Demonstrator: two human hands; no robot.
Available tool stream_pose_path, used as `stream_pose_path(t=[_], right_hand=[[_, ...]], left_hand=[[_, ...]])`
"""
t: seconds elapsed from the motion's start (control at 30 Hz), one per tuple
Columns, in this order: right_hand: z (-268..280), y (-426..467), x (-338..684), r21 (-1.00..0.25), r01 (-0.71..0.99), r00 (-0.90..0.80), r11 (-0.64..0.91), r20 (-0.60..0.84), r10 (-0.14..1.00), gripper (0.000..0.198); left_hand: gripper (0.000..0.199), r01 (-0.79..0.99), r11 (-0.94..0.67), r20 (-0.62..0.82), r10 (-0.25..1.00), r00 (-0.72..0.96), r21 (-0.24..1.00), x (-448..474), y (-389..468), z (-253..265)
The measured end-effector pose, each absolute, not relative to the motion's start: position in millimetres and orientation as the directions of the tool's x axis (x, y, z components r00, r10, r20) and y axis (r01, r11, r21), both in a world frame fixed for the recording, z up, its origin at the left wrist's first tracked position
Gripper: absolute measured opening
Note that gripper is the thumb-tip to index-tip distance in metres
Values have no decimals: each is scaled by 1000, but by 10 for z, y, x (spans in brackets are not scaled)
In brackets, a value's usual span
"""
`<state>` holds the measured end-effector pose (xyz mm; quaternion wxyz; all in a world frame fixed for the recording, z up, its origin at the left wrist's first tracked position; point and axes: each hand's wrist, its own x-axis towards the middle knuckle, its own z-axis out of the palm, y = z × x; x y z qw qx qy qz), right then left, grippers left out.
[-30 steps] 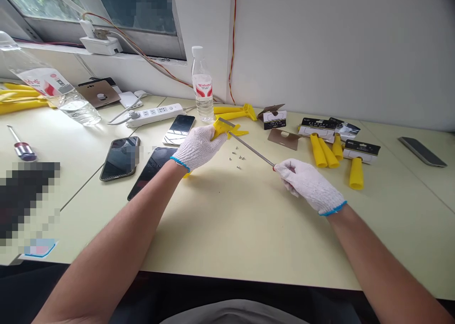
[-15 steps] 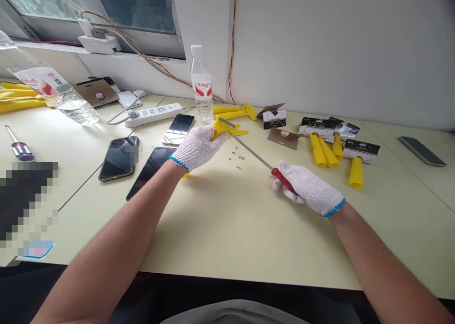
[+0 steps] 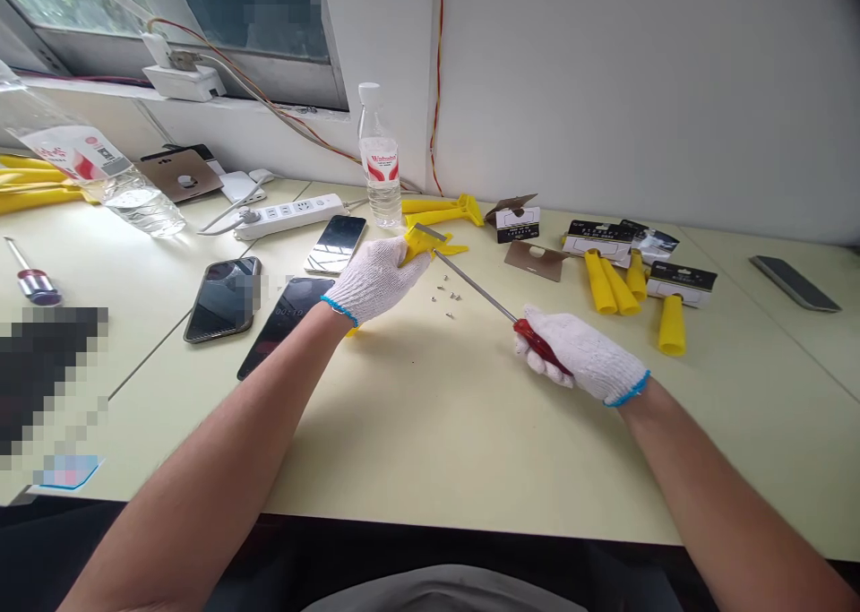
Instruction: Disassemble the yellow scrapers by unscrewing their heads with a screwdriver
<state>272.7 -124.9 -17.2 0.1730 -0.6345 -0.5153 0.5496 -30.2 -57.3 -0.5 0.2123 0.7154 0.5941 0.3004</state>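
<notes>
In a white knitted glove, my left hand [image 3: 377, 279] is closed around a yellow plastic scraper [image 3: 415, 243] with a flat metal blade at its head. My right hand [image 3: 571, 352], gloved the same way, grips the red handle of a screwdriver [image 3: 480, 291]. Its long shaft points up and left, and the tip meets the scraper's head beside the blade; the exact contact is too small to make out. Several small screws [image 3: 451, 296] lie loose on the table below the shaft. Most of the scraper's handle is hidden behind my left hand.
Phones [image 3: 223, 298] lie left of my left arm. Behind stand a water bottle [image 3: 382, 177] and a power strip [image 3: 292, 216]. Yellow handles [image 3: 672, 327] with black cards are at right. A second screwdriver [image 3: 35, 280] and a tilted bottle [image 3: 100, 168] are at far left.
My right hand's fingers have shifted slightly on the screwdriver handle, which looks a little turned. The scraper and my left hand stay in nearly the same place.
</notes>
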Motion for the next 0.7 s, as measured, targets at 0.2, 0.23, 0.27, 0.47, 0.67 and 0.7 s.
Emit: stream_pose_path(t=[0.2, 0.23, 0.27, 0.47, 0.67, 0.7], right_hand=[[-124, -1278, 2703, -754, 627, -19, -197, -268, 963, 59], [-118, -1284, 2706, -766, 602, -41, -227, -313, 949, 63], [-116, -1288, 2709, -781, 565, -74, -267, -370, 926, 67], [-113, -1279, 2687, -776, 592, -33, -217, -292, 956, 56], [-128, -1299, 2694, -809, 497, -157, -312, -438, 885, 67], [-133, -1295, 2697, -810, 473, -148, -347, -461, 875, 68]], left_hand=[[39, 702, -215, 178, 976, 127, 679, -306, -604, 38], [39, 707, -209, 174, 977, 122, 675, -304, -610, 44], [40, 713, -201, 170, 979, 116, 672, -300, -614, 50], [43, 715, -187, 163, 981, 102, 674, -295, -615, 50], [42, 711, -211, 183, 976, 117, 671, -305, -617, 31], [41, 716, -207, 173, 977, 120, 667, -303, -615, 30]])
